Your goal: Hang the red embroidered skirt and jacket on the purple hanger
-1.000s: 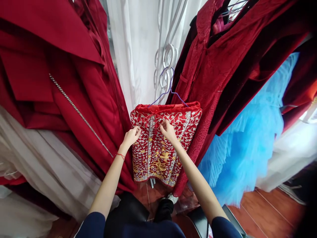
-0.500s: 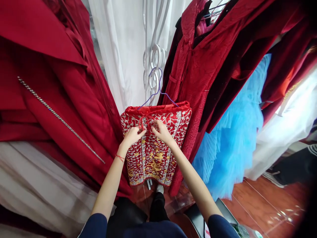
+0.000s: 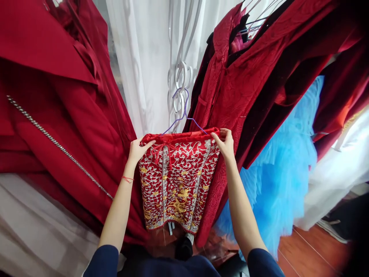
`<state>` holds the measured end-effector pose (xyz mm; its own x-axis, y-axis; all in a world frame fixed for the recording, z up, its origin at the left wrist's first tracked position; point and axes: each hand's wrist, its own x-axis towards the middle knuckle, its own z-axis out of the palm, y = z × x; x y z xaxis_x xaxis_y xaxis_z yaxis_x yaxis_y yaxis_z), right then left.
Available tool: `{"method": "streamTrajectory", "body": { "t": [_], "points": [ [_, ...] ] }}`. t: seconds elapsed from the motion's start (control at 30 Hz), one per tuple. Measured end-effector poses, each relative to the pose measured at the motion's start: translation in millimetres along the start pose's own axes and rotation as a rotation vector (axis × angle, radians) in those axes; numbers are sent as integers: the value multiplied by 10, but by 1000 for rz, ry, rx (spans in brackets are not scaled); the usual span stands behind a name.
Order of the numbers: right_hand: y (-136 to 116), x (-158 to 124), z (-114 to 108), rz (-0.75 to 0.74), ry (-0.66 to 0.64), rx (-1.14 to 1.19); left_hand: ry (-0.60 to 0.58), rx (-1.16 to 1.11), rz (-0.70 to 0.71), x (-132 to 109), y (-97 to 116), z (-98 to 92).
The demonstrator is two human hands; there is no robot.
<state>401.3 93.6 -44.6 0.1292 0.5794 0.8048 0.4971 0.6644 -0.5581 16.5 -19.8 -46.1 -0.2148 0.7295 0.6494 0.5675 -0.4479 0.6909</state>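
A red skirt (image 3: 181, 169) with silver and gold embroidery hangs in front of me on a thin purple hanger (image 3: 185, 111). My left hand (image 3: 138, 150) grips the left end of its waistband, thumb in front and fingers behind. At the right end of the waistband, my right hand (image 3: 225, 144) pinches the fabric the same way. Red drawstrings (image 3: 164, 149), tied in a bow, dangle from the front of the waist, touched by neither hand. The hanger's hook reaches up to white metal rings (image 3: 181, 86).
Dark red gowns (image 3: 66, 111) crowd the left side, one with a jewelled trim. To the right hang more red dresses (image 3: 230, 88), a blue ruffled dress (image 3: 276, 177) and white tulle (image 3: 328, 181). A white curtain (image 3: 150, 65) is behind. Reddish tiles (image 3: 300, 246) cover the floor.
Both hands have left the drawstring bow at the skirt's front and moved apart, up to the two ends of the waistband, which they now grip. The bow hangs loose.
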Motion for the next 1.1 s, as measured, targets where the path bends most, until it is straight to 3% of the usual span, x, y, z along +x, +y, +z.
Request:
{"method": "streamTrajectory", "body": {
  "t": [0.13, 0.23, 0.4, 0.5, 0.57, 0.63, 0.67, 0.77, 0.87, 0.9, 0.97, 1.1],
  "points": [
    [167, 57, 28, 122, -85, 246, 125, -28, -30, -13, -104, 133],
    [215, 78, 55, 158, -52, 282, 203, 11, -23, -33, -122, 165],
    [222, -27, 79, 74, 17, 160, 286, 11, 1, -88, -159, 176],
    [217, -368, 112, 23, 92, -29, 309, -91, -43, -362, -397, 197],
    [223, -750, 181, 9, 162, -212, 332, -167, -102, -755, -662, 238],
    [234, -1230, 313, 6, 204, -393, 389, -143, -169, -1308, -968, 309],
    [237, -1494, 405, -17, 162, -452, 377, -119, -223, -1624, -1118, 355],
    [195, -2332, 784, -83, -92, -541, 218, -94, -409, -2586, -1478, 509],
    [9, -3173, 1249, -82, -357, -501, -84, -114, -671, -3389, -1657, 621],
    [-88, -3448, 1404, -76, -445, -478, -125, -121, -732, -3610, -1688, 630],
    [-320, -3983, 1687, -58, -629, -426, -152, -123, -860, -4009, -1730, 583],
    [-812, -4954, 2039, -66, -1052, -321, -18, -63, -1192, -4796, -1736, 231]
  ]
}}
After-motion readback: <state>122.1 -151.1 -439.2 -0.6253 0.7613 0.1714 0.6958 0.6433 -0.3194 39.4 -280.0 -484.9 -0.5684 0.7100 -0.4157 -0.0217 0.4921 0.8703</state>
